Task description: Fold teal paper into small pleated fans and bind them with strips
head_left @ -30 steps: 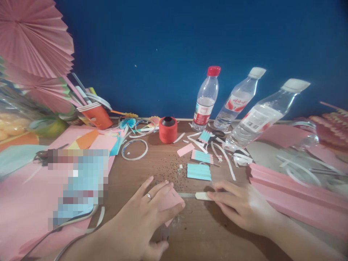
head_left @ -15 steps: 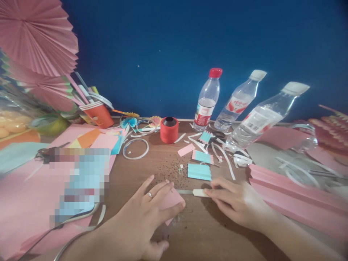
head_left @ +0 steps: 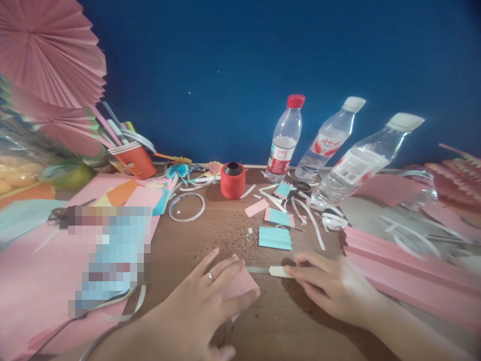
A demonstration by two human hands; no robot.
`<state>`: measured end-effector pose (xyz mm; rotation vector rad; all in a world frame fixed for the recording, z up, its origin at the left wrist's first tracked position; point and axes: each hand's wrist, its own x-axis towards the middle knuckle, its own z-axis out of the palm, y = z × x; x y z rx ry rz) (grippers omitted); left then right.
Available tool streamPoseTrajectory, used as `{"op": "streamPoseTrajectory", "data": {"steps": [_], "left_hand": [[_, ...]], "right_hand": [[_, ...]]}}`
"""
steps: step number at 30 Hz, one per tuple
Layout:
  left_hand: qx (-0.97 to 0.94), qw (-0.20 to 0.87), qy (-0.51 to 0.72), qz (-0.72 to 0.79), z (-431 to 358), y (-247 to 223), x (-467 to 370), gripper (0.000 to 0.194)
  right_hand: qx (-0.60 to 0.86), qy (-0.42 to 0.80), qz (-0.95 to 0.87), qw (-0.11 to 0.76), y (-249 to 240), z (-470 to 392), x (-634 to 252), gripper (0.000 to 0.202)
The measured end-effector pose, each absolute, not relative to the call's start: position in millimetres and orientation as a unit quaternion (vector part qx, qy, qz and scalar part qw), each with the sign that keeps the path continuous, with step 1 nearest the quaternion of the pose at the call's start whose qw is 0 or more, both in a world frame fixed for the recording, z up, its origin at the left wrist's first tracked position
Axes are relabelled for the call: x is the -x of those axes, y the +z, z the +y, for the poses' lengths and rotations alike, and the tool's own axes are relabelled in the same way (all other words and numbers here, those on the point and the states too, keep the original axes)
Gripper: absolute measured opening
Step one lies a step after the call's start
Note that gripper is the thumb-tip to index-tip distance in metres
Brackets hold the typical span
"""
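My left hand [head_left: 216,291], with a ring on one finger, lies spread on a folded pink paper [head_left: 242,285] on the brown table. The fingers press it flat and partly cover it. To its right, my right hand [head_left: 319,278] pinches a knife by its pale handle [head_left: 280,272]. The thin grey blade [head_left: 257,269] points left, its tip at or under the pink paper's edge. Just above the knife lies a pleated light-blue paper piece [head_left: 275,237], with a blue and pink piece [head_left: 279,217] behind it.
A red roll [head_left: 233,181], a tape ring [head_left: 187,207] and three upright bottles [head_left: 282,150] stand or lie toward the blue wall. White paper strips surround the bottles. Left are a red cup [head_left: 135,160] and pink sheets; right, pleated pink paper [head_left: 406,276].
My left hand and the pink paper have shifted slightly right. The knife's handle has also moved a little right and down with my right hand.
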<state>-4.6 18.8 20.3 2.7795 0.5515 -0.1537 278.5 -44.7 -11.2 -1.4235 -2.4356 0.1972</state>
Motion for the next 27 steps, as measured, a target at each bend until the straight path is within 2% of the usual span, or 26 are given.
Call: {"op": "streamPoseTrajectory", "data": {"steps": [9,16,27], "left_hand": [[-0.957,0.219,-0.075,0.175,19.3,27.9,-0.4,0.076],[-0.956,0.223,-0.081,0.170,20.6,26.6,2.1,0.082],[-0.957,0.215,-0.078,0.177,20.0,28.7,-0.1,0.077]], "right_hand": [[0.504,0.076,-0.846,0.156,-10.2,-46.7,-279.0,0.029],[0.502,0.072,-0.849,0.149,-8.6,-43.6,-277.5,0.030],[0.501,0.063,-0.850,0.149,-7.3,-38.2,-274.9,0.028]]}}
